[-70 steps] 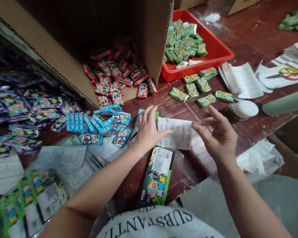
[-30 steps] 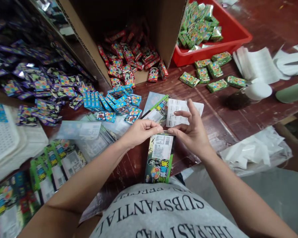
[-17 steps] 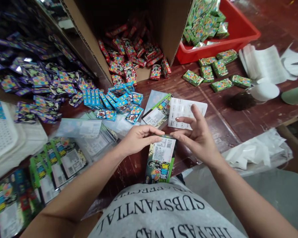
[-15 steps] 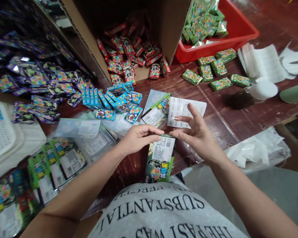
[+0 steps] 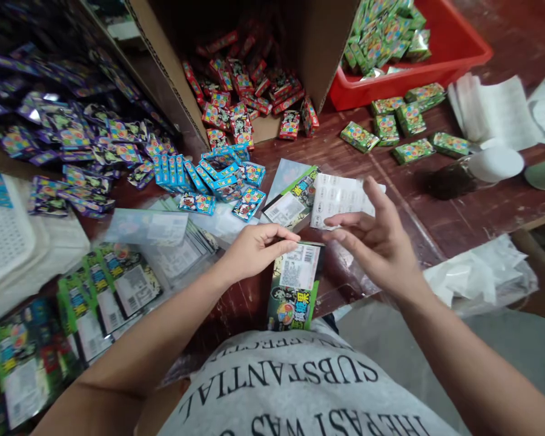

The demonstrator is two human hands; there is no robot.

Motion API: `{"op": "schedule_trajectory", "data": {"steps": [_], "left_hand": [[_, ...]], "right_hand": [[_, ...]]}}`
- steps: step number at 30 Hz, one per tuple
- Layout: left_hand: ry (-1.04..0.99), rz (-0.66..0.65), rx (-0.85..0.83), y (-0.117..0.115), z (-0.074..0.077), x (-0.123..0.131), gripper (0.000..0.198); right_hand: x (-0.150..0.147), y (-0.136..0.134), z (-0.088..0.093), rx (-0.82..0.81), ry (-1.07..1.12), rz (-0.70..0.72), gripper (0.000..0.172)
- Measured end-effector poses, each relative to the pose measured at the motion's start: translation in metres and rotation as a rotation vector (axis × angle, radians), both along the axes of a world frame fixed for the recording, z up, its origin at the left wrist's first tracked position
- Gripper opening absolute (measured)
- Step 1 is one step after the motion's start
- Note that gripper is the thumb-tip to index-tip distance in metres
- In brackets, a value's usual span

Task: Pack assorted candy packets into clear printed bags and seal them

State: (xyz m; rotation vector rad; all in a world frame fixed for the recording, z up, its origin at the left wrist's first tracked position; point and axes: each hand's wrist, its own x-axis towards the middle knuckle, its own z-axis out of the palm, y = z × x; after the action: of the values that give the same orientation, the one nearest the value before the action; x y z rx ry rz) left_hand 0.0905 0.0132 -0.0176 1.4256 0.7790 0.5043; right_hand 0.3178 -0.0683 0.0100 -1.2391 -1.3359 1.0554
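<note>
**Far left, 9 o'clock of the view.** A white perforated tray point(image 5: 0, 236) sits at the table edge. At 8 o'clock, sleeved green packs point(image 5: 100, 290) lie overlapped in a fan, each one's printed label exposed. Purple packets point(image 5: 72, 133) are heaped at 10 o'clock.

**Centre left.** Blue packets point(image 5: 200, 178) lie in a rough row. A cardboard box point(image 5: 327, 48) at 12 o'clock rests on its side with the mouth toward the person, so its red packets point(image 5: 245, 97) spill onto the table point(image 5: 436, 206). Colours are kept in separate lots, apparently so that each can be told apart at a glance.

**Centre.** The left hand point(image 5: 254, 248) is curled, its thumb and fingertips pinched together on the top left edge of the green pack point(image 5: 295, 290). The pack lies lengthwise at 6 o'clock, label side up, with its lower end at the person's shirt. In my judgement, the pinch steadies the pack's open end.

**Centre right.** The right hand point(image 5: 381, 242) is spread and grips nothing. Its fingertips are just beside the pack's top right corner. The white label sheet point(image 5: 340, 194) lies flat at the pack's 1 o'clock, partly under that hand.

**Right.** Loose green packets point(image 5: 399, 127) lie at 2 o'clock below a red tray point(image 5: 458, 48). A paper stack point(image 5: 495, 112) and a white-lidded jar point(image 5: 495, 165) are further right. A plastic bag heap point(image 5: 476, 278) hangs off the table edge at 4 o'clock.
</note>
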Motion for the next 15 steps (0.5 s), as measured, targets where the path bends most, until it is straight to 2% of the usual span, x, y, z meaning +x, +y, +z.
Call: {"op": "schedule_trajectory", "data": {"steps": [4, 8, 11, 15], "left_hand": [[0.069, 0.011, 0.119, -0.004, 0.005, 0.003, 0.015], [0.086, 0.022, 0.143, -0.006, 0.006, 0.004, 0.013], [0.103, 0.020, 0.121, -0.006, 0.007, 0.003, 0.013], [0.077, 0.054, 0.038, -0.008, 0.010, 0.003, 0.010]], "right_hand": [[-0.001, 0.014, 0.003, -0.161, 0.085, 0.135, 0.082], [-0.013, 0.017, -0.008, -0.146, 0.030, 0.149, 0.088], [-0.020, 0.012, -0.014, -0.018, -0.209, 0.070, 0.095], [-0.023, 0.001, -0.015, 0.272, -0.699, -0.084, 0.094]]}}
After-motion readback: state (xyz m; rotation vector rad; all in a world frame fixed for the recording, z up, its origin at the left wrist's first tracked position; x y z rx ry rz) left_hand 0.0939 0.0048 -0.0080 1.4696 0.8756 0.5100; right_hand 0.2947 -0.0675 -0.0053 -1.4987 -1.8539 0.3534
